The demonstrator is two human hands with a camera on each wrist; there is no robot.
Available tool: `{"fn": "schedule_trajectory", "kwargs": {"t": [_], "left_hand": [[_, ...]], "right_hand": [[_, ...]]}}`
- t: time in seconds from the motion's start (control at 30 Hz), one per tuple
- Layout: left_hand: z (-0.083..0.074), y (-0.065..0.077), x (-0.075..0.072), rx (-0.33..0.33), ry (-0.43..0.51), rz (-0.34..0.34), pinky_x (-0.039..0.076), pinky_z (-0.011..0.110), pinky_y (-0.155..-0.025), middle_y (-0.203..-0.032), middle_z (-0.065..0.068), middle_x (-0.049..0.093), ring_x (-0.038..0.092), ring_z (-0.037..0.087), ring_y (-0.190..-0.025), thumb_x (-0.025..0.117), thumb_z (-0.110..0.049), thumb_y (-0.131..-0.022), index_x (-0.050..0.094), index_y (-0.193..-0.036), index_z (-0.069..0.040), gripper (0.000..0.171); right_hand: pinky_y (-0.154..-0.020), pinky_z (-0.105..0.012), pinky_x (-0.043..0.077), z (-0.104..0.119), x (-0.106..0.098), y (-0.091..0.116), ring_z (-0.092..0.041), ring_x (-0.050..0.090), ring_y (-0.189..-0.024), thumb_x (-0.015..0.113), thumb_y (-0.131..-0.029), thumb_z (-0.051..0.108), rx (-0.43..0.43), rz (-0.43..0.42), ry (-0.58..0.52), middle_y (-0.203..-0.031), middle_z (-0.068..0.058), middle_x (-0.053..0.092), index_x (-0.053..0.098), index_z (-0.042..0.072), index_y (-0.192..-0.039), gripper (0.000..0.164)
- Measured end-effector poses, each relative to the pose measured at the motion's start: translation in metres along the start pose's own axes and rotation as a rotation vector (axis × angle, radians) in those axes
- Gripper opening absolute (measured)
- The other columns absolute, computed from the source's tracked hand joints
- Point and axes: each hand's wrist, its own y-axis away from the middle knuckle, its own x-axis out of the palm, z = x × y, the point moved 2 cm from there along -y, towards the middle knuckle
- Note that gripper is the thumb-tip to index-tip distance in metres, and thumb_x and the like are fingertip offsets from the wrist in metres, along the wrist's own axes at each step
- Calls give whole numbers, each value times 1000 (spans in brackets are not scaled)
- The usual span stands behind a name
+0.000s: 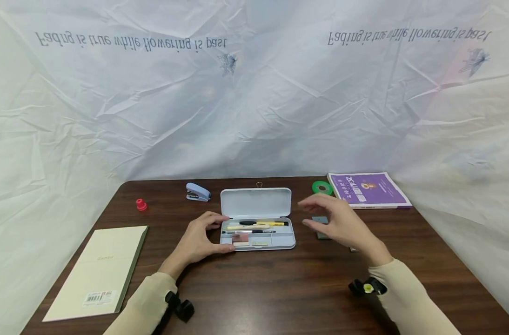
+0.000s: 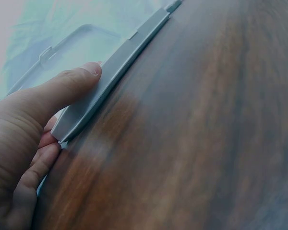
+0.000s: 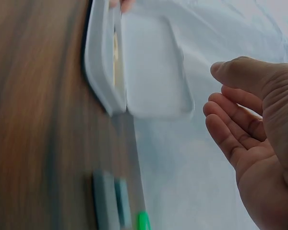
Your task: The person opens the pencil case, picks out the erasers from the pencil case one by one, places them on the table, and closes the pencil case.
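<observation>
A pale pencil case (image 1: 283, 239) lies lengthwise on the counter (image 1: 263, 288), between its left and right edges and nearer the far one, its lid (image 1: 256, 203) tipped back toward that edge. The left hand (image 1: 200, 237) grips the case's left end, its grip closed to the width of the case: thumb along the near wall, fingertips at the far left corner, partly behind the case in the left wrist view. The right hand (image 1: 340, 221) is raised off the counter, right of the case, its grip spread wide between thumb and fingers and holding nothing. It covers part of a grey block (image 1: 320, 221), while a small piece (image 1: 353, 250) by the wrist is too hidden to identify. Inside the case, a yellow-and-black pen (image 1: 275, 223) and a whitish pen (image 1: 248, 227) lie close together; the pink block (image 1: 239, 237) in the near compartment is hard to make out. Behind the lid only a wire loop (image 1: 259, 184) shows. Toward the counter's far right corner lie a green tape roll (image 1: 317, 185) and a purple book (image 1: 369, 190); along its left edge lies a cream notebook (image 1: 99, 274). The counter's near edge is cut off.
</observation>
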Motion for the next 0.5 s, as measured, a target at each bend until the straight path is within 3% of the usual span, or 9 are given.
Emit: {"fn": "schedule_trajectory", "kwargs": {"t": [0.13,0.3,0.37,0.5], "left_hand": [[0,0,0,0,-2,3,61,43,-114,-138,-4,69,69,20,-130,105,-51,-76,75,-143,-19,80],[0,0,0,-4,-6,4,61,44,-114,-138,-5,68,69,19,-129,104,-52,-76,75,-143,-20,80],[0,0,0,-4,-5,2,61,44,-113,-138,-5,69,70,19,-129,104,-52,-76,75,-143,-19,80],[0,-1,0,-3,0,-1,61,44,-113,-137,-5,69,70,19,-127,105,-51,-75,75,-142,-19,80]], "right_hand": [[-98,-45,68,13,14,-20,-23,76,-113,90,-93,3,-29,30,-80,-125,-3,76,76,14,-134,44],[-95,-49,68,25,32,-38,-30,77,-111,91,-92,1,-66,71,-104,-126,-6,77,76,9,-133,43],[-89,-49,68,28,39,-42,-30,77,-110,90,-93,3,-61,100,-109,-127,-6,78,77,10,-133,42],[-89,-49,67,31,54,-48,-29,76,-110,87,-98,7,-56,175,-135,-128,-6,77,77,13,-133,37]]}}
